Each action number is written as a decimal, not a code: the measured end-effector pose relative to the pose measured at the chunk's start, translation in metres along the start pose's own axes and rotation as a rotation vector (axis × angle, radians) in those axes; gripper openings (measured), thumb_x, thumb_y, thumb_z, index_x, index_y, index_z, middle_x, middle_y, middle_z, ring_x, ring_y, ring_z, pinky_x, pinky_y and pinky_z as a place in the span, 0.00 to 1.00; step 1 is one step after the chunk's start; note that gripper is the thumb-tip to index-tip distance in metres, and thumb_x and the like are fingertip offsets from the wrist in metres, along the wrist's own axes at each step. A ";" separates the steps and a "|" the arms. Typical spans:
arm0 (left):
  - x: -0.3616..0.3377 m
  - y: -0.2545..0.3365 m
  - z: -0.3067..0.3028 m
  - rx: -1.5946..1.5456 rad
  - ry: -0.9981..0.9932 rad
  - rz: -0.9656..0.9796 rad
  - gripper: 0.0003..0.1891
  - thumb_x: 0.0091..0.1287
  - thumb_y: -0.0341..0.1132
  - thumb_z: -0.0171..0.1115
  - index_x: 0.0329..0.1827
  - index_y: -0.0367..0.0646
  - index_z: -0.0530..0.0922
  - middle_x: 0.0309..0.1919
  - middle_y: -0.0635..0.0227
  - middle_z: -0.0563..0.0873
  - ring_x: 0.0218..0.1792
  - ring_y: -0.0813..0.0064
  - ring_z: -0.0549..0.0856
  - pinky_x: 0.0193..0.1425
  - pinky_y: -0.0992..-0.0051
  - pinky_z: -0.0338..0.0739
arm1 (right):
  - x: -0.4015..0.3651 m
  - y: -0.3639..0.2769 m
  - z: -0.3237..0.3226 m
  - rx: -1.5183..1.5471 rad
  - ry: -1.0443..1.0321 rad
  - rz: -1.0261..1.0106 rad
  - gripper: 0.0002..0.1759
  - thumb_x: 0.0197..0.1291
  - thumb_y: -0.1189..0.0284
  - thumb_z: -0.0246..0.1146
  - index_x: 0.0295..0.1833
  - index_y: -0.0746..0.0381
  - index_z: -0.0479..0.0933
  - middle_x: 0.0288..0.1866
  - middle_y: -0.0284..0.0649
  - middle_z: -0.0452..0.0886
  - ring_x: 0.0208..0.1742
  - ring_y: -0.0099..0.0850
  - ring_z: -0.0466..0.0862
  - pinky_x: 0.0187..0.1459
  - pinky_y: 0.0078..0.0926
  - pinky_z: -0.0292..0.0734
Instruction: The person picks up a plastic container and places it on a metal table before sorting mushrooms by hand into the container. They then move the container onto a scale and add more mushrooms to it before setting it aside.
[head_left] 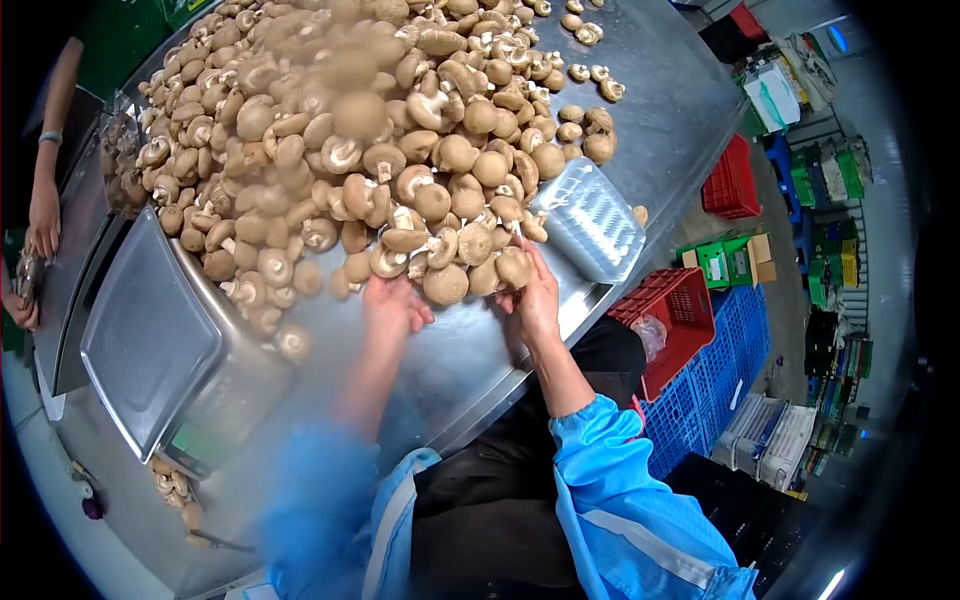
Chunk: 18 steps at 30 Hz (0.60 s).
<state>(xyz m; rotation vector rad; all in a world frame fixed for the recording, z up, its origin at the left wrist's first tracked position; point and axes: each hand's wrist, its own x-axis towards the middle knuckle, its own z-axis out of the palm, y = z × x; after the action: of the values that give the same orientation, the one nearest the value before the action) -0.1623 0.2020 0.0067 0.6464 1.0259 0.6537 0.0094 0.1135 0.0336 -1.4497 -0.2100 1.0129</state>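
Mushrooms (447, 284) lie in a loose clump between our two hands, at the near edge of a large heap (330, 130) on the steel worktop (430, 385). Our left hand (393, 306) comes in from below, forearm rising steeply and leaning a little to the right, with the fingers curled in toward the clump's near left side. Our right hand (535, 300) has its forearm slanting up and to the left, the fingers stretched along the clump's right side and partly under it. The fingertips are partly hidden on both, so we cannot tell how far either grip closes.

The clump has no single direction: the nearest cap turns its round top up toward us, while others beside it lie tipped, showing pale stems and undersides. We see no clear long axis in these rounded caps.

Just beyond our right hand, a clear plastic tray stack (590, 222) sits against the heap, its long axis running from upper left down to lower right. To our left stands a steel unit with a grey rectangular top (150, 335). Further left are another person's hands (43, 228). Off the worktop's right side we see a red crate (668, 335) and blue pallets (715, 370).
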 end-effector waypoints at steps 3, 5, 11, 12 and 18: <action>-0.021 0.006 -0.012 0.004 -0.003 0.020 0.11 0.75 0.27 0.47 0.56 0.33 0.67 0.35 0.58 0.82 0.15 0.73 0.80 0.10 0.81 0.68 | -0.014 0.001 0.004 -0.045 -0.021 0.025 0.23 0.77 0.65 0.46 0.72 0.59 0.66 0.32 0.39 0.81 0.18 0.22 0.76 0.16 0.16 0.66; -0.037 0.010 -0.023 0.004 0.003 0.064 0.10 0.74 0.28 0.49 0.55 0.32 0.68 0.35 0.59 0.82 0.16 0.73 0.81 0.12 0.82 0.69 | -0.024 0.005 0.010 -0.057 -0.026 0.042 0.22 0.77 0.64 0.45 0.70 0.60 0.69 0.29 0.37 0.80 0.17 0.21 0.74 0.18 0.16 0.67; -0.083 0.036 -0.060 0.017 0.080 0.129 0.12 0.72 0.26 0.53 0.56 0.33 0.69 0.40 0.59 0.82 0.20 0.75 0.82 0.16 0.83 0.71 | -0.054 0.000 0.049 -0.072 -0.134 0.036 0.21 0.77 0.65 0.45 0.68 0.59 0.71 0.30 0.36 0.80 0.17 0.19 0.73 0.18 0.14 0.67; -0.088 0.040 -0.071 0.028 0.103 0.151 0.13 0.71 0.26 0.53 0.56 0.33 0.70 0.41 0.59 0.82 0.21 0.75 0.82 0.16 0.83 0.71 | -0.058 -0.002 0.060 -0.081 -0.174 0.020 0.20 0.77 0.65 0.45 0.68 0.58 0.72 0.30 0.35 0.80 0.18 0.18 0.73 0.18 0.14 0.67; -0.130 0.113 -0.149 0.118 0.367 0.453 0.21 0.69 0.22 0.54 0.65 0.32 0.67 0.47 0.60 0.82 0.25 0.79 0.82 0.19 0.86 0.72 | -0.070 -0.004 0.166 -0.308 -0.461 -0.049 0.19 0.76 0.66 0.50 0.66 0.60 0.74 0.34 0.35 0.83 0.27 0.21 0.82 0.29 0.17 0.76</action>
<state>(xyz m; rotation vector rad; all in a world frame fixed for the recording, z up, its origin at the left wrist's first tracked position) -0.3666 0.2035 0.1073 0.8953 1.2760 1.1449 -0.1424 0.1859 0.0984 -1.4543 -0.7592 1.3072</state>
